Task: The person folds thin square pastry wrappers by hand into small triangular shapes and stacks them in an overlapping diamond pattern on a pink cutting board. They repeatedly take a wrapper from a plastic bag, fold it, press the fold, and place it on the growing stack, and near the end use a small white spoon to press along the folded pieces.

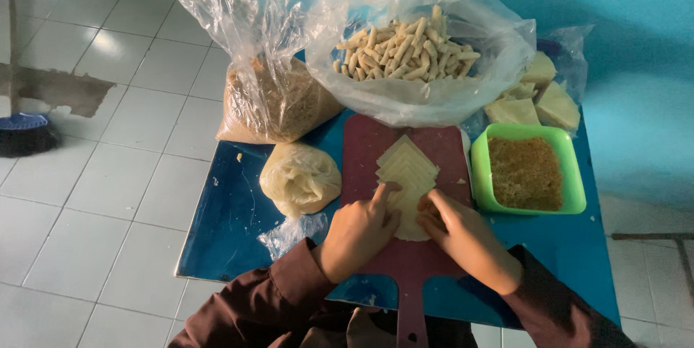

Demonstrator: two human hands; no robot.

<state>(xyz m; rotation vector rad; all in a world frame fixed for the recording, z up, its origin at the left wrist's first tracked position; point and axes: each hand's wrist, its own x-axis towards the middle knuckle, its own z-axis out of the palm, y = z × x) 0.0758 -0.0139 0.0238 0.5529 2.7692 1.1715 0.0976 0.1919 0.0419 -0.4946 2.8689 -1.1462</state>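
The head camera looks down at two hands over a small blue desk (231, 211).

The left hand (359, 232) lies on a dark red cutting board (361, 153). Its fingers (381, 195) are stretched out flat and press on the near edge of a pale sheet of dough (406, 207). They do not close around anything.

The right hand (466, 236) is just beside the left hand, on the other side of the same sheet. Its fingers (432, 212) curl down on the sheet and on a bit of brown filling there. I cannot tell if they pinch it or only press it.

Just past the fingers lies a stack of pale square sheets (408, 164), spread like a fan on the board.

To the right of the right hand's fingers stands a green tub (480, 174) full of brown crumbs (525, 172).

To the left of the left hand's fingers lies a tied clear bag with pale stuff (300, 177) in it.

Far past the fingers sits a big open clear bag (419, 106) full of small pale rolls (405, 52). Beside it, on the left, is another clear bag with brown crumbs (275, 106). On the right, behind the green tub, is a bag of pale wedges (538, 99).

The board's handle (410, 304) points back between both wrists. Both arms wear dark brown sleeves (267, 304).

The desk stands on a floor of white tiles (108, 174). Far to the left, a broom head (25, 135) rests on the floor.
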